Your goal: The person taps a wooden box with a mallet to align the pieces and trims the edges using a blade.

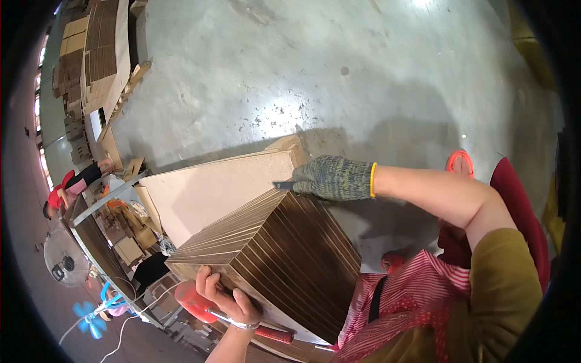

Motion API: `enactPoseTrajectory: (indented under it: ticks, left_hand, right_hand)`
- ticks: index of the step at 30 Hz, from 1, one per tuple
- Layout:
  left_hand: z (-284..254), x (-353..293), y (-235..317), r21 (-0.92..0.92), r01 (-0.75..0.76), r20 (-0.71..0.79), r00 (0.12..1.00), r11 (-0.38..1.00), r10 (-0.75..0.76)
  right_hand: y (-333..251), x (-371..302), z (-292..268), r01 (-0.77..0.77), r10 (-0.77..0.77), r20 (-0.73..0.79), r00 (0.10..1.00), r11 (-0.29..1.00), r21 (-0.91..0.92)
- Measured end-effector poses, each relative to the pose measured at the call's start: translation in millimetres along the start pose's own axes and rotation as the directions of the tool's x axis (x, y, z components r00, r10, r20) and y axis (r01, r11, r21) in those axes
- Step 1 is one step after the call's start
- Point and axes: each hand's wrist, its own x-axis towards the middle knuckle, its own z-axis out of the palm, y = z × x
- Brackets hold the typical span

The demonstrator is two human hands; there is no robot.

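Observation:
A thick stack of brown corrugated cardboard (296,260) stands in front of me, its layered edges facing up. My right hand (336,178), in a grey-green knitted glove with a yellow cuff, is closed at the stack's far corner. A short dark tool (283,185) sticks out from its fingers; its exact kind cannot be made out. My bare left hand (227,300), with a bracelet at the wrist, rests against the stack's near left side, fingers bent and thumb apart. Beside that hand lies a mallet with a red head (195,301) and a red grip (274,334), its shaft partly hidden by my wrist.
Behind the stack is a pale flat board (218,187). A metal-framed table (109,198) and loose cardboard stand to the left, with a floor fan (63,260) and a small blue fan (91,319). Another person (69,187) is farther off. Grey floor (363,72) stretches ahead.

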Motion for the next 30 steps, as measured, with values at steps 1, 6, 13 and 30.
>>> enactPoseTrajectory:
  ticks: [1,6,13,30]
  left_hand:
    - [-1.9,-0.1,1.8,0.010,0.005,0.013,1.000,1.000,-0.005]
    - [4.7,2.2,-2.1,-0.008,-0.014,-0.002,1.000,1.000,0.014]
    - [1.2,1.0,-1.0,-0.005,0.011,0.020,1.000,1.000,-0.011]
    - [-0.4,4.9,5.5,0.006,-0.009,0.043,0.999,1.000,0.009]
  right_hand:
    - [-8.8,9.5,-6.5,-0.382,0.368,0.164,0.915,0.922,0.059]
    - [-13.5,-2.9,10.9,-0.068,0.066,-0.224,0.972,0.998,0.002]
    - [-41.6,3.6,-4.8,-0.155,0.161,-0.065,0.985,0.984,0.091]
    - [-92.2,12.2,-13.1,-0.197,0.154,-0.212,0.965,0.960,-0.201]
